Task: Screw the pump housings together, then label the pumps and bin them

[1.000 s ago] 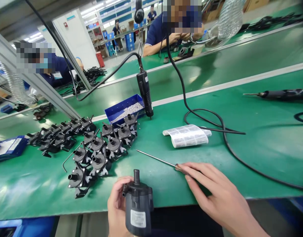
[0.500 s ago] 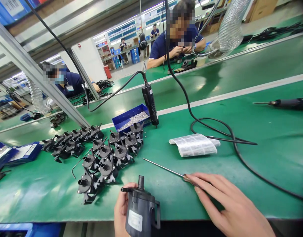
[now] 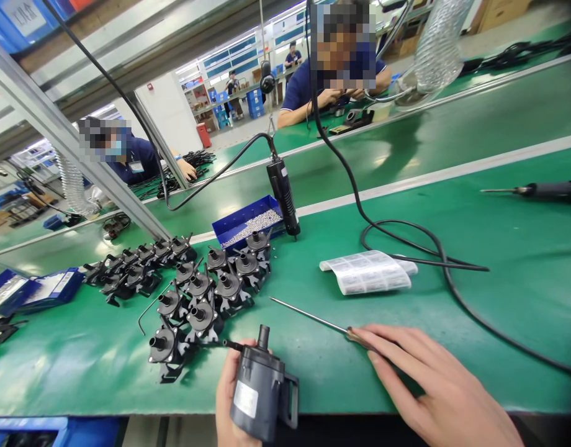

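My left hand (image 3: pixel 229 397) is closed around a black pump (image 3: pixel 260 397) with a white label, a spout on top, a thinner side nozzle and a loop-shaped bracket at its right. The pump is tilted slightly at the bench's front edge. My right hand (image 3: pixel 429 379) grips the handle end of a thin screwdriver (image 3: pixel 308 316), whose metal shaft points left over the green bench; most of the handle is hidden under the fingers. Left of the shaft stand several similar black pumps (image 3: pixel 202 316) in a cluster, spouts up. A hex key (image 3: pixel 148 310) lies beside them.
A blue bin (image 3: pixel 248 226) of small metal parts sits behind the pumps, near a hanging electric screwdriver (image 3: pixel 283 195). Label sheets (image 3: pixel 369 273) and a looping black cable (image 3: pixel 446 273) lie at centre right. Another powered driver (image 3: pixel 550 190) rests far right. Co-workers (image 3: pixel 297 93) sit opposite.
My left hand has turned and tilted the pump a little, raising it slightly, so more of its bracket side shows. My right hand and the screwdriver are nearly unmoved.
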Tool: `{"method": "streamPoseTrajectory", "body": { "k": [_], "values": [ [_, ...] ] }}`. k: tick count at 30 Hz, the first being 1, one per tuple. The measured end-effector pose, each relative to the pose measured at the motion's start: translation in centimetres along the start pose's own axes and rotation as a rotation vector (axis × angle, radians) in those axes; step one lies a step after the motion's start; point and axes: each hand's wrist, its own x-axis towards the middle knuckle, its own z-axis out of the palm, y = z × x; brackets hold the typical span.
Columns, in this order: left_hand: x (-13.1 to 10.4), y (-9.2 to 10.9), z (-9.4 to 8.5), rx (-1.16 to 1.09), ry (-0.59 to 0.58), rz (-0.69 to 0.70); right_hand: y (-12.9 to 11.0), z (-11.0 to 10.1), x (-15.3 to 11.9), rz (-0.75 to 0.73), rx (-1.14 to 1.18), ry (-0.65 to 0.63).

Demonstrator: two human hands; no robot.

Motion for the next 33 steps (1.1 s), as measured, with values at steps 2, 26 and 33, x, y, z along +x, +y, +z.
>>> {"method": "streamPoseTrajectory", "body": {
  "k": [2,26,33],
  "values": [
    [0.2,-0.2,-0.6,-0.067,0.015,-0.080,0.0,0.0,0.0,0.000,0.003,-0.003],
    [1.8,-2.8,-5.4,0.129,0.031,-0.037,-0.3,-0.3,0.0,0.028,-0.021,-0.035],
    [2.1,-3.3,-4.2,0.250,0.015,0.004,0.6,0.3,-1.0,-0.019,-0.047,-0.022]
  ]
}}
